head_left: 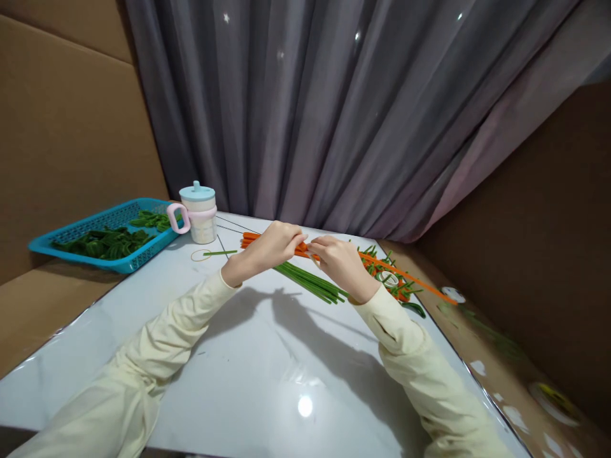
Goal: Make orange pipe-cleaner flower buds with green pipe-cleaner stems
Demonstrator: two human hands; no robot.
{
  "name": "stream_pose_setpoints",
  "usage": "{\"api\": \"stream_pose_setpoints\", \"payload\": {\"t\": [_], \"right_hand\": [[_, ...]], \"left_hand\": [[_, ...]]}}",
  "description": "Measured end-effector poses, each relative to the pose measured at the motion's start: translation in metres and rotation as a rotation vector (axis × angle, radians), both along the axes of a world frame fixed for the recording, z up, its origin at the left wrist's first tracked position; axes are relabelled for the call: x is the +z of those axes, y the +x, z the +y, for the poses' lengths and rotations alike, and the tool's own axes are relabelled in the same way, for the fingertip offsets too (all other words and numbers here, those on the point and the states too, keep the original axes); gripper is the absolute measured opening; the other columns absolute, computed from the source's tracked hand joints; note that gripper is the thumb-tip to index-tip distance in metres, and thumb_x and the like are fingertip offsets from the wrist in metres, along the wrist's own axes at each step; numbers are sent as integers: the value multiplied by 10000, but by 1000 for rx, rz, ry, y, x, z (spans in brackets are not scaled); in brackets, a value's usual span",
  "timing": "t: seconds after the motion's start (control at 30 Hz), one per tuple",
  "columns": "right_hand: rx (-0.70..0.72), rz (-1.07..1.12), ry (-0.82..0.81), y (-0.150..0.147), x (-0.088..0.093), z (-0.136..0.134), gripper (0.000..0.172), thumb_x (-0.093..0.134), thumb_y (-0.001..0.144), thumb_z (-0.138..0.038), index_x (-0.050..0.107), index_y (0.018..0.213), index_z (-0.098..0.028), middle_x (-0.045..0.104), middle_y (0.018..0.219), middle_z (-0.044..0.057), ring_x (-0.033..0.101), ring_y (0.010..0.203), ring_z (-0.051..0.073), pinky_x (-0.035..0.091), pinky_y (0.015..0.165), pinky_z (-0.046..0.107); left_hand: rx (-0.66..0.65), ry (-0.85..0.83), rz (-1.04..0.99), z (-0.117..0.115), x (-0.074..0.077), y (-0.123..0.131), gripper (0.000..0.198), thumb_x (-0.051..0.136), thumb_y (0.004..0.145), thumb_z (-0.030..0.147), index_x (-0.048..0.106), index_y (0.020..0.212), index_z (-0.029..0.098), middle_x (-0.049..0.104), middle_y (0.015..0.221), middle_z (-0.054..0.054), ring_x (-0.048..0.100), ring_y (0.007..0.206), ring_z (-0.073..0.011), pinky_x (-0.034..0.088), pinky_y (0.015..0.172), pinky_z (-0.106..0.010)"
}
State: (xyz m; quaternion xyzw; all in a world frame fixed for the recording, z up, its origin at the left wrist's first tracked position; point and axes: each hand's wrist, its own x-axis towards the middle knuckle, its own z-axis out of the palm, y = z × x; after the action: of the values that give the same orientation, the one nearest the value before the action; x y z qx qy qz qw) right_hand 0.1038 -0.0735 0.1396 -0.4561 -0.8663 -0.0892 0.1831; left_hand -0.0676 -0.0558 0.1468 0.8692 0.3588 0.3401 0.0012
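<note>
My left hand (275,245) is closed, its thumb and fingers pinched over a bundle of thin orange sticks (249,238) whose ends stick out to its left. Close against its fingertips, my right hand (342,262) is also closed. A thin pale band (314,259) shows at the right fingers; whether it circles the bundle is hidden. More orange shows between the two hands. Below them, a bundle of long green stems (315,283) lies slanted on the white tabletop (229,381). A long orange strip (420,282) runs out to the right, past my right hand.
A blue basket (128,262) with green leaves stands at left beside a lidded cup (203,222). A thin loop (200,255) and a green stem (220,252) lie near my left wrist. Right of my right hand are green-and-orange pieces (403,294) and a white ring (389,278).
</note>
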Motion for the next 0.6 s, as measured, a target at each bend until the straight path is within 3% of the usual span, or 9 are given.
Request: {"api": "stream_pose_setpoints", "payload": {"t": [0.17,0.27,0.37,0.5,0.6], "right_hand": [[277,145,-262,15,-6,5,190,525,869,-163,714,854,-145,683,714,14,565,612,112,340,595,200],[321,255,-432,22,-11,3,213,535,849,-180,719,760,-118,659,624,7,541,559,108,345,572,197],[281,221,-543,22,-16,-7,203,544,823,-152,712,717,-115,672,612,17,555,543,107,338,543,193],[25,-136,-373,11,-19,-30,212,532,749,-45,708,734,-162,704,676,47,598,606,135,272,529,221],[-49,-246,-323,3,-18,-47,236,523,672,7,694,724,-148,698,678,89,595,594,159,195,511,263]], "left_hand": [[-190,-267,53,0,3,-4,307,455,859,218,611,616,113,498,510,24,422,485,-87,261,484,-206],[-251,-362,70,-1,-1,-4,299,459,859,258,624,659,108,497,513,30,419,473,-80,272,478,-193],[-359,-494,194,-1,-2,-3,234,476,844,252,631,725,123,559,552,20,491,514,-90,323,504,-174],[-509,-792,485,0,-2,4,244,457,865,333,622,841,155,640,663,-8,580,624,-119,396,561,-172],[-594,-1013,587,-2,-11,12,284,385,891,362,588,910,163,614,677,-6,549,577,-115,414,557,-189]]}}
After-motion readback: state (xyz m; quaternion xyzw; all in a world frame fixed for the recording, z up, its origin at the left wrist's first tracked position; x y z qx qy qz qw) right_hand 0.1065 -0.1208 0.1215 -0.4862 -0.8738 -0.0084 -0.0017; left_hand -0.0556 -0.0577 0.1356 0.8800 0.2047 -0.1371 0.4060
